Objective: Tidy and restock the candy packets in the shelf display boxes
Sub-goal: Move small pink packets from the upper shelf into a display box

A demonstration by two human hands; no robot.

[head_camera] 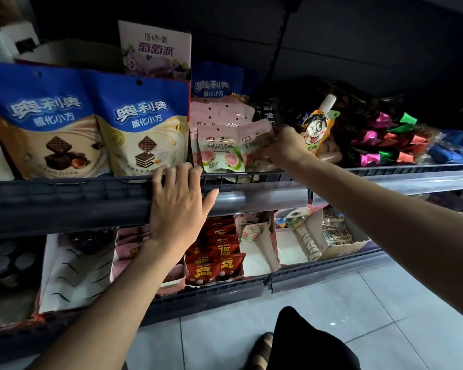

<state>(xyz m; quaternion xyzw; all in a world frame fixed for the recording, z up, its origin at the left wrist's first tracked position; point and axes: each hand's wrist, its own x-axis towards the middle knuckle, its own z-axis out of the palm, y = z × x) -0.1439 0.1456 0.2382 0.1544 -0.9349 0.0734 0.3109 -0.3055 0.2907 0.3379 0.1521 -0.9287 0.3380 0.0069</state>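
**Desk:** Upper shelf, snack aisle. What are the hands doing?

**Photographer:** The right hand grips a pink candy packet at the right end of a row of pink packets. The row stands behind the upper shelf's front rail. The left hand has its fingers hooked over that rail, thumb spread along its face.

**Desk:** And around them?

**Photographer:** Just left of the row stand blue wafer bags. On the lower shelf, a lone pink packet sits in a cardboard display box, beside red packets.
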